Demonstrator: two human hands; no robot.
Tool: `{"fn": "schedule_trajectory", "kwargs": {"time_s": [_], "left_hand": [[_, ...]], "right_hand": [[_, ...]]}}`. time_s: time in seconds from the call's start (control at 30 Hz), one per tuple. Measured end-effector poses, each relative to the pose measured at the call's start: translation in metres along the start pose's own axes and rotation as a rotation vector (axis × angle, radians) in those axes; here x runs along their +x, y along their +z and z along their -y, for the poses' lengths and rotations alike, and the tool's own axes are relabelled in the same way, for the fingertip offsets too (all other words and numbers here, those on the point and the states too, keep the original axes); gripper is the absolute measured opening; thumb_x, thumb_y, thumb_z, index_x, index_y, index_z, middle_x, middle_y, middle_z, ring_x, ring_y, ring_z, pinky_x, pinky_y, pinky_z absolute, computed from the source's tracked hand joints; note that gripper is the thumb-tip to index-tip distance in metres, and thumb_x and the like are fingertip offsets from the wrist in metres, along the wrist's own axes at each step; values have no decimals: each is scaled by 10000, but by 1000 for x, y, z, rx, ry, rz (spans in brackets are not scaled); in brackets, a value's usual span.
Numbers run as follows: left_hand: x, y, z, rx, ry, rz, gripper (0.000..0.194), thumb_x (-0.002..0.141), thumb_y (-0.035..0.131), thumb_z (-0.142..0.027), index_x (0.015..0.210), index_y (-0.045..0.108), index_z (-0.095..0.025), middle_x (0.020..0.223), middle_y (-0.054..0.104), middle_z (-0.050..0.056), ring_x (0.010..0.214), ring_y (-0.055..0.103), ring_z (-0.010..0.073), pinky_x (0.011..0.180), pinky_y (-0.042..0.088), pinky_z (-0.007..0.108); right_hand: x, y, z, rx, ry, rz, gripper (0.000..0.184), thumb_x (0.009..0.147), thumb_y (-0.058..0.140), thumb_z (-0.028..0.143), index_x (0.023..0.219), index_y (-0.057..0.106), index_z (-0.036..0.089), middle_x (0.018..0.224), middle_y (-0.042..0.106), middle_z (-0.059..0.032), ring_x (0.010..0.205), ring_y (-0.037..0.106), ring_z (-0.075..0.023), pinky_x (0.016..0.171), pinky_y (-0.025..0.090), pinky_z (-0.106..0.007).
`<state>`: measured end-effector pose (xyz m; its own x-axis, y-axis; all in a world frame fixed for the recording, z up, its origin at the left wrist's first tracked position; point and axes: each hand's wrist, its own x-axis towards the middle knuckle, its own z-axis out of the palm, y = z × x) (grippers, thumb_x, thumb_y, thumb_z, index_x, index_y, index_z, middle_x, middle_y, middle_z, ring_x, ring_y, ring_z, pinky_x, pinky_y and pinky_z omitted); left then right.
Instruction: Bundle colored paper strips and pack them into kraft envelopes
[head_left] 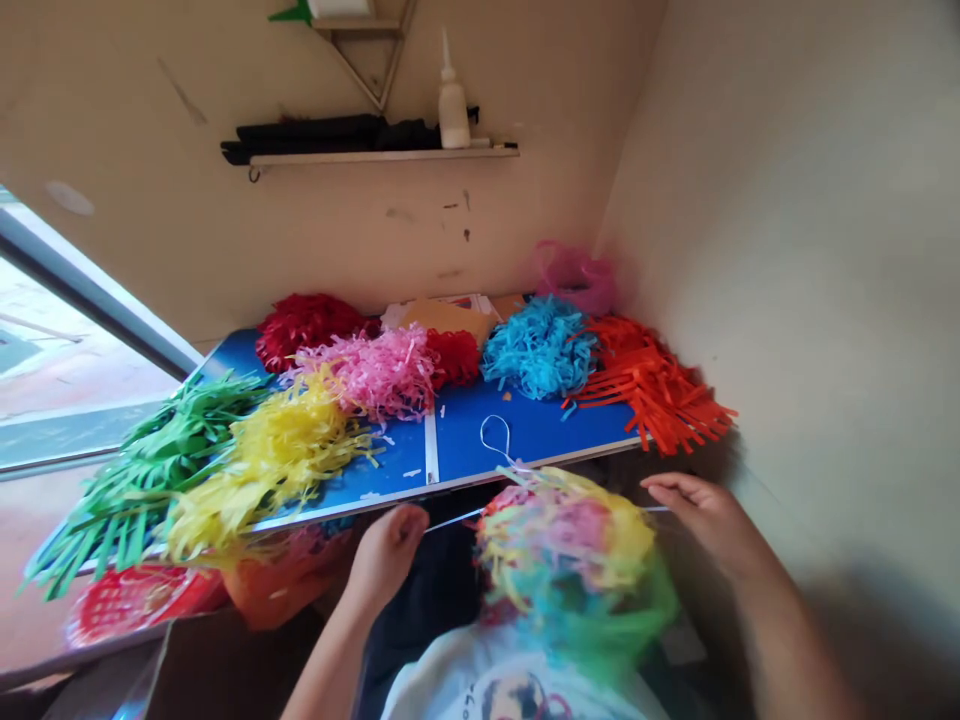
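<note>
White printed shirt nearest; just beyond, before the near edge of the blue worktop, multicoloured strip bundle — likely light, soft, easily crushed, best held by its white string; left hand pinches that, right hand seemingly its other side

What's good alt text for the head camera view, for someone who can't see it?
A person's left hand and right hand hold a white string on either side of a multicoloured bundle of shredded strips. Beyond, heaps of coloured fringe lie on a blue table, below a wall shelf holding a bottle.
</note>
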<state>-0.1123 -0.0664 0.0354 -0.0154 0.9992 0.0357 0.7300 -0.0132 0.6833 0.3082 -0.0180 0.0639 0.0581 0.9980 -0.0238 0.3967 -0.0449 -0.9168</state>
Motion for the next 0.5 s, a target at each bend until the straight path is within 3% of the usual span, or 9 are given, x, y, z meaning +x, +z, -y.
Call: {"fn": "schedule_trajectory", "kwargs": {"time_s": [0.1,0.23,0.3,0.37,0.43,0.5], "left_hand": [[-14,35,22,45,-3,54,201,848,505,-226,928,683,-176,972,742,91,914,701,234,845,551,382],[-1,74,6,79,48,81,411,826,494,-138,1224,600,-156,1352,594,160,1264,546,268,1061,423,468],[12,78,-4,85,62,131,420,802,504,-104,1206,613,-149,1274,645,172,1190,601,279,1009,462,474],[19,65,-13,80,71,214,305,766,551,-110,1036,690,-147,997,745,140,942,701,274,860,541,426],[13,34,-18,57,87,285,194,754,604,-168,908,722,-167,835,750,88,770,709,235,736,561,350],[-2,-11,-19,6,97,277,277,803,606,-291,1051,703,-213,1006,741,71,815,701,196,710,559,292]], "right_hand": [[-5,-2,-15,6,77,42,414,717,708,559,881,759,182,620,654,-24,561,554,-167,549,451,-276],[-8,17,-8,97,50,155,374,746,713,514,913,739,180,676,649,-13,609,568,-153,585,458,-263],[-6,18,-1,137,20,175,352,749,725,502,900,733,184,639,619,1,591,552,-142,578,451,-254],[-6,11,5,177,-1,156,349,737,743,506,878,731,187,630,606,0,565,530,-133,549,435,-246],[-9,0,12,207,-11,112,345,731,753,512,869,731,196,642,602,-9,532,495,-123,504,405,-238],[-14,-5,21,245,-55,64,311,729,762,500,851,731,216,696,620,-28,547,494,-129,502,401,-243]]}}
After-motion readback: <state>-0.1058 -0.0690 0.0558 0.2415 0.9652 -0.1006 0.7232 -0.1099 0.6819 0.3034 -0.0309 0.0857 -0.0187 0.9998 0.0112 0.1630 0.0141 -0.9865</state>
